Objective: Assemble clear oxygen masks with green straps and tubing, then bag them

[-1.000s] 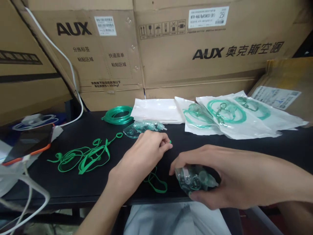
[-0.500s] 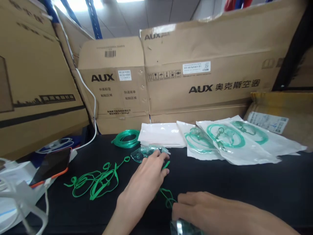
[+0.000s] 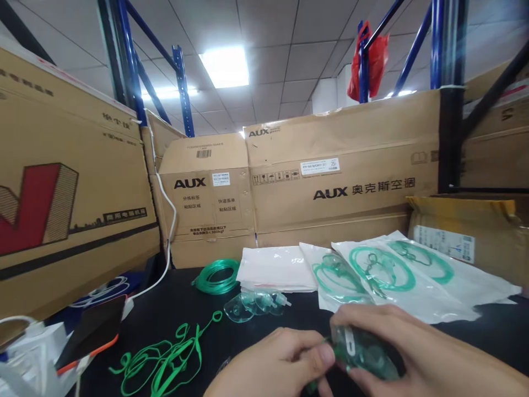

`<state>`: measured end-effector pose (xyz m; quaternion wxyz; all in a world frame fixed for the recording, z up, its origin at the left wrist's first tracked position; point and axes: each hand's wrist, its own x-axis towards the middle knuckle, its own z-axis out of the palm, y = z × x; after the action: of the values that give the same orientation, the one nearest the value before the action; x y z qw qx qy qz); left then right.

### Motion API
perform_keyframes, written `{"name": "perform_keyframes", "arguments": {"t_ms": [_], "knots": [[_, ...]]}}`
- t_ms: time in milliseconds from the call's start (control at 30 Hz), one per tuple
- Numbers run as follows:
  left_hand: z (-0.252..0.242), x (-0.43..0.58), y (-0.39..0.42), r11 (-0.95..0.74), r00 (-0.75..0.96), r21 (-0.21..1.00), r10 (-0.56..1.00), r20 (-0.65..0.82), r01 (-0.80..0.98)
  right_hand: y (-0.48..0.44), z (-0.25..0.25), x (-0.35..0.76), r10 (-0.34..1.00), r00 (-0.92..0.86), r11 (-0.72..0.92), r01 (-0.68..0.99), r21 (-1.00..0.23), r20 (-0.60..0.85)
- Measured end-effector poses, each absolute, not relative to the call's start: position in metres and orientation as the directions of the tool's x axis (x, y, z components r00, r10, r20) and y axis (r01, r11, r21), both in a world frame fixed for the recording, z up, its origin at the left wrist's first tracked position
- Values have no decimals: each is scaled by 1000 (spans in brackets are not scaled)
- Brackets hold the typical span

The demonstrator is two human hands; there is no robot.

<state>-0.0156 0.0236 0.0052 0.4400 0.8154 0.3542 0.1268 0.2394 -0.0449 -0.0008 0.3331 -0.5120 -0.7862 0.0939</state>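
- Both hands meet low over the tabletop [image 3: 173, 309]: my right hand [image 3: 417, 358] is wrapped around a clear green mask [image 3: 363, 353], and my left hand [image 3: 276, 366] pinches the mask's left end.
- Green straps [image 3: 165, 364] lie to the left.
- Farther back sit a second mask [image 3: 256, 303], coiled tubing [image 3: 217, 275] and sealed bags [image 3: 384, 275].

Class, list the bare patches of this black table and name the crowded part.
Bare table lies between the phone, the tubing coil and the green straps. Another strip lies beyond the right hand, below the sealed packets. The back edge is crowded.
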Motion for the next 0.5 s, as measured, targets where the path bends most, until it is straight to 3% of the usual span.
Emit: {"name": "perform_keyframes", "arguments": {"t_ms": [100, 267, 367, 500], "knots": [[5, -19, 27, -306, 753, 853, 643, -144, 424, -40, 0, 251, 837, -114, 387, 816, -430, 536], [29, -42, 28, -394, 736, 812, 674, -63, 430, -34, -1, 276, 792, -3, 331, 842, -425, 611], [44, -63, 28, -423, 689, 776, 725, -20, 468, -31, 2, 268, 834, -48, 364, 797, -482, 550], [62, -97, 25, -454, 522, 683, 844, 124, 572, -24, 5, 229, 875, -233, 456, 690, -562, 424]]}}
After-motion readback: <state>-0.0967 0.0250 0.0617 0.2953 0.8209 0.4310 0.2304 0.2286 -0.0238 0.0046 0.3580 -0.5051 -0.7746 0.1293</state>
